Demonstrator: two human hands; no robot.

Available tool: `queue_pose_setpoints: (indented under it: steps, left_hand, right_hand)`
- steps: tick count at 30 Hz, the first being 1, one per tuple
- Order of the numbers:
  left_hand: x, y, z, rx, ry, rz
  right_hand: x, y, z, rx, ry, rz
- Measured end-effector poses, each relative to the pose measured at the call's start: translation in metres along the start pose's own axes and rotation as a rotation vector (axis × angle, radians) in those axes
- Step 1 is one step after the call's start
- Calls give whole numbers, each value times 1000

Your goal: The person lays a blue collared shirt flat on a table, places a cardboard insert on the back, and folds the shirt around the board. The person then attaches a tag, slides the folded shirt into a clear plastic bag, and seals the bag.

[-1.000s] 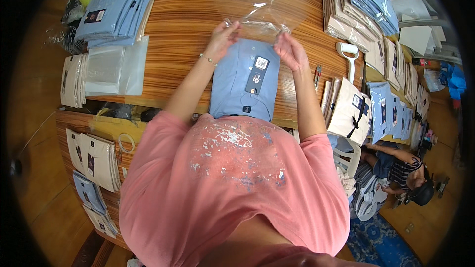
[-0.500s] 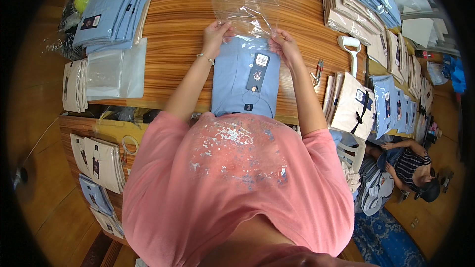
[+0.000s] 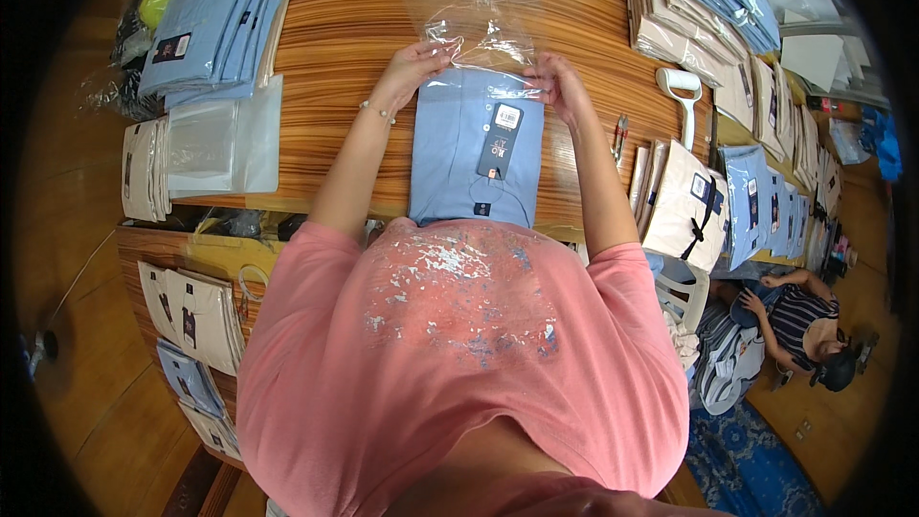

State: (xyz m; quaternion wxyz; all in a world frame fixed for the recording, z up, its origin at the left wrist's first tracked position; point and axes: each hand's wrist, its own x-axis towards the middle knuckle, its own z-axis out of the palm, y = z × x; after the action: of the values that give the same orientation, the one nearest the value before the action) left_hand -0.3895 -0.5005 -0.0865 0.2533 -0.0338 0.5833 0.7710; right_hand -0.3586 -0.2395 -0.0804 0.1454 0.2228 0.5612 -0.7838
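Observation:
A folded light-blue shirt (image 3: pixel 442 148) lies flat in front of me, with a dark hang tag (image 3: pixel 497 142) on its front. Over its far end is a clear plastic bag (image 3: pixel 469 14), which stretches away across the table, crinkled and shiny. My left hand (image 3: pixel 414 75) is closed at the bag's edge by the shirt's far left corner, thumb and fingers pinching the film. At the far right corner my right hand (image 3: pixel 561 84) grips the plastic, its fingers partly blurred by the film. How far the bag covers the shirt is hard to make out.
At the left are stacked blue shirts (image 3: pixel 201 33), a pile of clear bags (image 3: pixel 230 134) and beige garments (image 3: pixel 144 168). On the right lie a white lint roller (image 3: pixel 682 101), a small cutter (image 3: pixel 620 139) and packed beige garments (image 3: pixel 687 201). A person (image 3: pixel 799 321) sits at far right.
The bag's loose end now reaches farther away across the table. My hands have moved slightly apart, and the right one has shifted a little to the right.

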Motion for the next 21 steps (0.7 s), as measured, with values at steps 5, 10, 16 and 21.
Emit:
queue_pose_setpoints:
  steps: [5, 10, 16, 21]
  left_hand:
    - [2, 5, 2, 133, -71, -8]
    - [-3, 9, -9, 99, 13, -97]
    - [-1, 9, -24, 267, -51, -22]
    - [40, -38, -33, 869, 242, 246]
  right_hand:
    - [16, 8, -18, -324, -40, -4]
    - [6, 7, -30, -131, -68, -22]
    - [8, 7, -35, -240, -56, 20]
    - [48, 34, -43, -453, 21, -194]
